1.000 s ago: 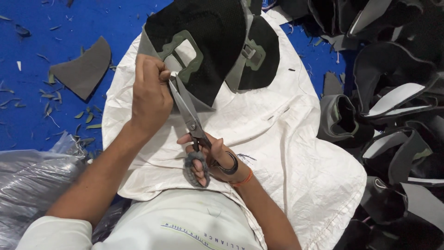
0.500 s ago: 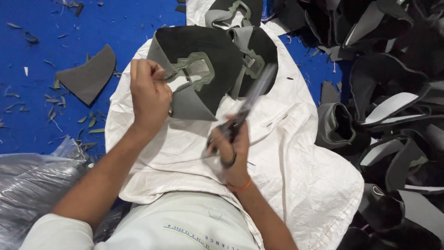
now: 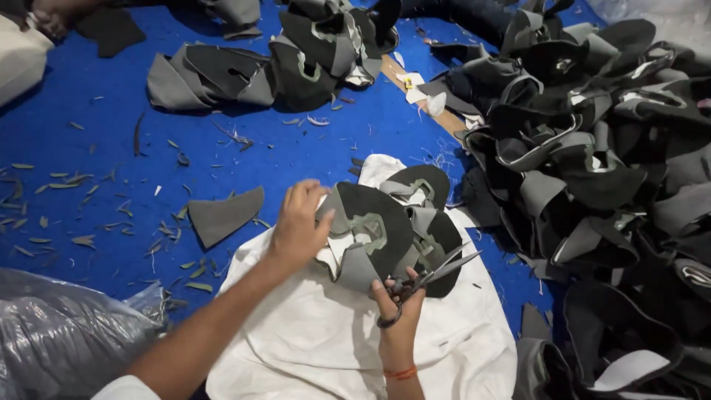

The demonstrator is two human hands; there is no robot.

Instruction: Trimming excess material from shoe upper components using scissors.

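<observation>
A dark grey shoe upper piece (image 3: 370,233) is held up over the lap, just above a white woven sack (image 3: 318,333) that is spread across the knees. The left hand (image 3: 300,226) is clamped on the piece's left edge, thumb on the near face, fingers curled behind. A lighter grey reinforcement patch is seen stitched around the opening at its middle. More cut pieces (image 3: 429,215) are stacked just behind and to the right of it, overlapping on the sack.

The scissors (image 3: 426,280) are gripped in the right hand (image 3: 396,315), fingers closed through the loops, an orange band seen at the wrist. The blades are parted slightly and are pointed up and to the right, their tips clear of the held piece and over the stacked ones.

A blue floor (image 3: 111,148) lies all around, littered with thin offcuts. A lone triangular grey scrap (image 3: 222,215) is seen just left of the sack. A big heap of dark uppers (image 3: 592,163) is piled at the right, a smaller heap (image 3: 259,67) at the top. A clear plastic bag (image 3: 59,333) sits at lower left.
</observation>
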